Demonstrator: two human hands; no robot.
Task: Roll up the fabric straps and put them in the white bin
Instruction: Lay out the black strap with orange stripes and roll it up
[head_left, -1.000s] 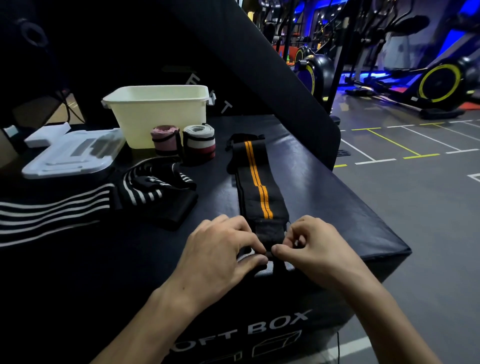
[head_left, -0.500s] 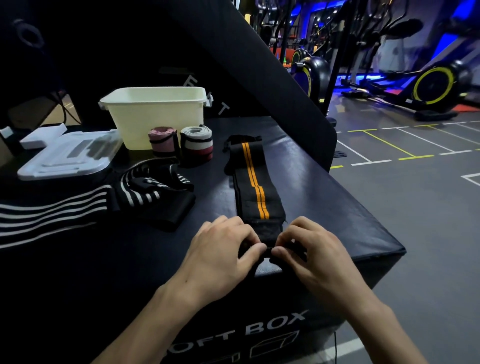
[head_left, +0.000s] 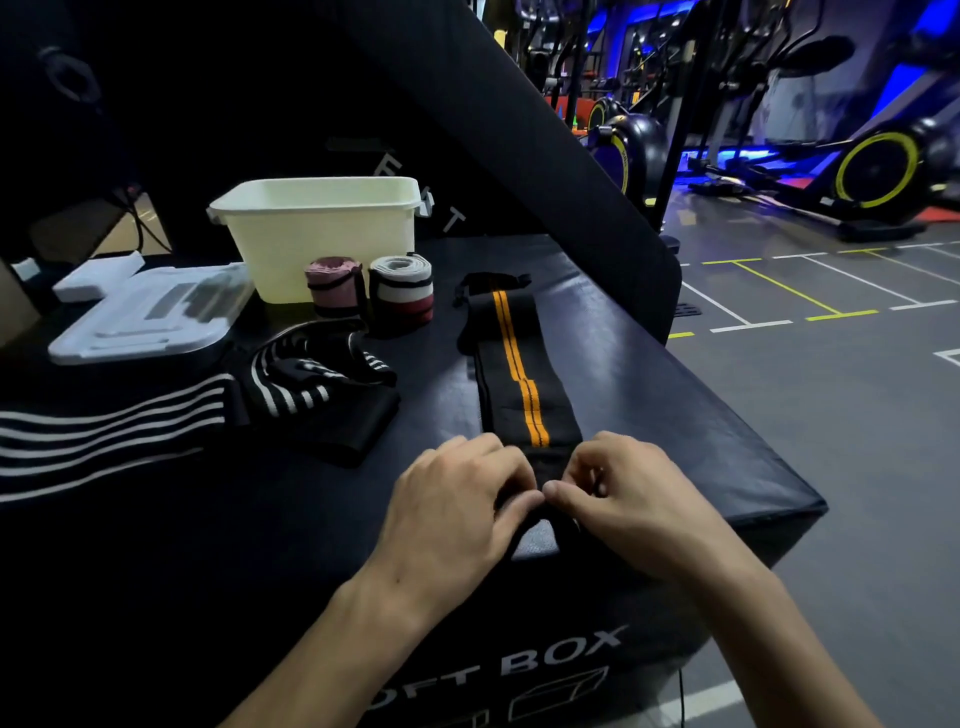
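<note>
- While one black strap with two orange stripes (head_left: 511, 371) lies flat along the black padded box serving as a table (head_left: 649, 395), two bare hands meet at its near end.
- The left hand (head_left: 457, 512) has its grip curled round that near end, thumb and fingers pinching the fabric.
- The right hand (head_left: 618, 499) grips the same end from the other side, fingers bent over it; the two thumbs touch.
- One white bin (head_left: 322, 234) stands at the far side of the table, well apart from the hands.
- Two rolled straps stand just in front of the bin, side by side: one pink roll (head_left: 335, 286) and one white, black and red roll (head_left: 402, 291).
- One loose black strap with white stripes (head_left: 171, 415) lies heaped and trailing to the left.
- One clear lid (head_left: 150, 317) rests left of the bin.
</note>
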